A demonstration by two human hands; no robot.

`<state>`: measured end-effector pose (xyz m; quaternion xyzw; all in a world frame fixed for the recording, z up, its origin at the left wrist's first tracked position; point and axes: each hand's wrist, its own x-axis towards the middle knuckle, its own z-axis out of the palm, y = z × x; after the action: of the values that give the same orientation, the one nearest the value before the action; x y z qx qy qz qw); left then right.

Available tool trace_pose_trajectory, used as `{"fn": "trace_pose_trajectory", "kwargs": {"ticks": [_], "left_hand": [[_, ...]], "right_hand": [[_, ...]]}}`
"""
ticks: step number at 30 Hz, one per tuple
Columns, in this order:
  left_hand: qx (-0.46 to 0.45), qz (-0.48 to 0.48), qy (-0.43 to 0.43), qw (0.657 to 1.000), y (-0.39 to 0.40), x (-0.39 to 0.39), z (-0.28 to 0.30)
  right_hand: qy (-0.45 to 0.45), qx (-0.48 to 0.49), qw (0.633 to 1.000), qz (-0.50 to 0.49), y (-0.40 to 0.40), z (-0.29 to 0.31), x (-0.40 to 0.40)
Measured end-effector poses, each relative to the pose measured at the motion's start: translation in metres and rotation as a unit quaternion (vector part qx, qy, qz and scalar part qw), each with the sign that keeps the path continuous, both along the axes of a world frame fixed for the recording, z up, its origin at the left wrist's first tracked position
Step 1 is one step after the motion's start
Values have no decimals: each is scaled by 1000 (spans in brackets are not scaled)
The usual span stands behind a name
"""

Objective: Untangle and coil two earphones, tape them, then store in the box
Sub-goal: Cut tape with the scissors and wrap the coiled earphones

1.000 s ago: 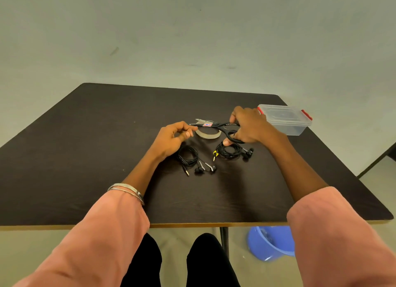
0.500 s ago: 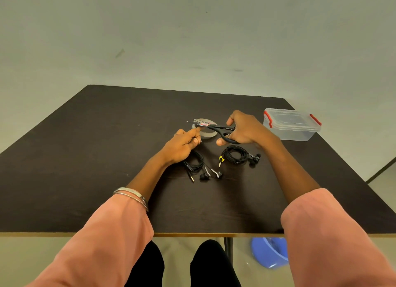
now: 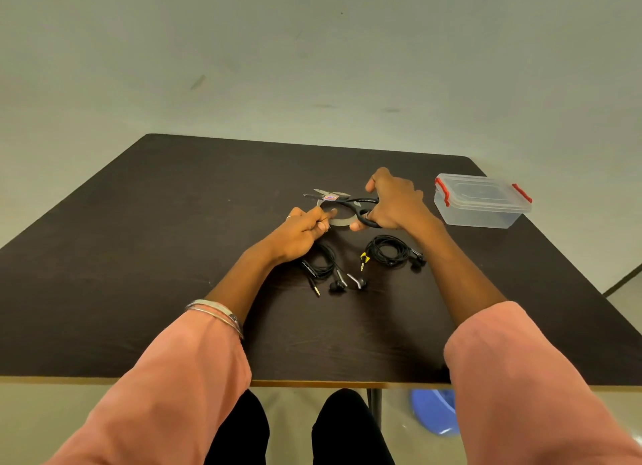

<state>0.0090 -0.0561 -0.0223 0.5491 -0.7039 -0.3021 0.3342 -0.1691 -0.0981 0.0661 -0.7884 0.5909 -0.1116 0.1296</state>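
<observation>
Two coiled black earphones lie on the dark table [image 3: 139, 256]: one [image 3: 323, 266] partly under my left wrist, the other [image 3: 387, 251], with a yellow-marked plug, to its right. My right hand [image 3: 392, 200] grips black-handled scissors [image 3: 342, 200], blades slightly apart and pointing left above a grey tape roll [image 3: 342, 219]. My left hand [image 3: 302, 230] pinches what looks like the tape's end at the roll's left side, fingers closed. The clear plastic box [image 3: 481, 200] with red latches stands shut at the right.
A blue bucket [image 3: 434, 410] sits on the floor beneath the table's near right edge. My knees show below the front edge. The table's left half and far side hold nothing in view.
The view shifted a little. My left hand has stayed at the tape roll, while the scissors stay in my right hand over the roll.
</observation>
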Motion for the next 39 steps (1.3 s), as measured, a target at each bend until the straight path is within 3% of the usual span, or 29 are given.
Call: {"fn": "trace_pose_trajectory", "kwargs": {"ticks": [5,8,13,18,24,28,29,33,36,39], "left_hand": [[6,-3,28,1000,1,0,3],[15,-18,82,996,2,1,2],[-13,67,208,976,7,11,5],[-60,143,309,938,11,17,2],[-56,255,374,890,26,3,5],[-24,267,371,889,37,-7,15],[-18,265,372,890,39,-10,16],[-6,255,360,897,47,-17,21],[-7,249,349,904,52,-21,22],[-18,232,340,911,57,-24,23]], "right_hand": [[-54,-61,996,-31,-12,4,10],[-89,-39,994,-55,-9,3,-4],[-163,-19,975,-148,11,-14,-69],[-172,-1,965,-198,26,-38,-123],[-106,22,966,-233,35,-57,-143],[50,-9,970,-238,45,-44,-123],[47,-41,973,-222,47,-41,-113],[-193,-75,977,-58,59,-32,-66],[-328,-30,942,66,69,-29,-27],[-428,31,897,106,70,-36,0]]}}
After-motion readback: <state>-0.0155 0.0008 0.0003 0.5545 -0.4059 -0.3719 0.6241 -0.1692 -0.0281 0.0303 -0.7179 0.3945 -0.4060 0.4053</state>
